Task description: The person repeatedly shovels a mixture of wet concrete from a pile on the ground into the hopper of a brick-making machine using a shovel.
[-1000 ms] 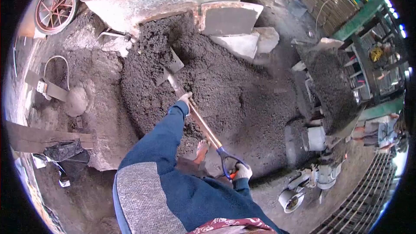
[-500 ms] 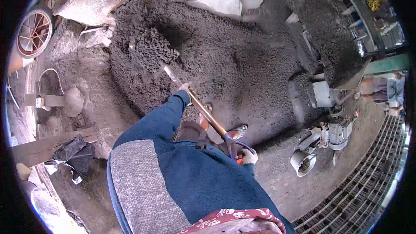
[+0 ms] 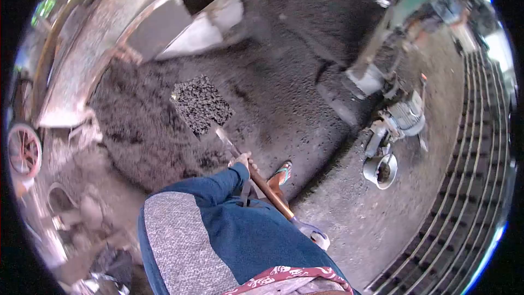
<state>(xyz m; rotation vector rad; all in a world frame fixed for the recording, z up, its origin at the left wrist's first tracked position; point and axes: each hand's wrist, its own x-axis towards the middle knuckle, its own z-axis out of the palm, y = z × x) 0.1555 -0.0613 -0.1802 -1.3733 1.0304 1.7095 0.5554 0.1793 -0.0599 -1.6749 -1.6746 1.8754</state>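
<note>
A shovel point(image 3: 271, 192) runs diagonally in front of my body. Its blade carries a heap of dark, crumbly mix point(image 3: 202, 101) that covers nearly all the metal. Low on the shaft, just behind the blade socket, my left hand point(image 3: 243, 161) is wrapped around it. At the other end, by my right side, my gloved right hand point(image 3: 319, 237) grips the purple handle, its fingers partly hidden. Beneath the loaded blade spreads a large pile of the same dark material point(image 3: 131, 109).
Pale slabs point(image 3: 199, 38) edge the pile at the back. At right stand a motor point(image 3: 406, 117) and a white bucket-like container point(image 3: 380, 171), beside a rack of dark blocks point(image 3: 436, 224). A spoked wheel point(image 3: 24, 150) is at far left. My sandalled foot point(image 3: 284, 171) is near the shaft.
The shovel load has come up away from the pile, and the blade now stands out sharply against it. My view and body have turned to the right; both hands keep their hold.
</note>
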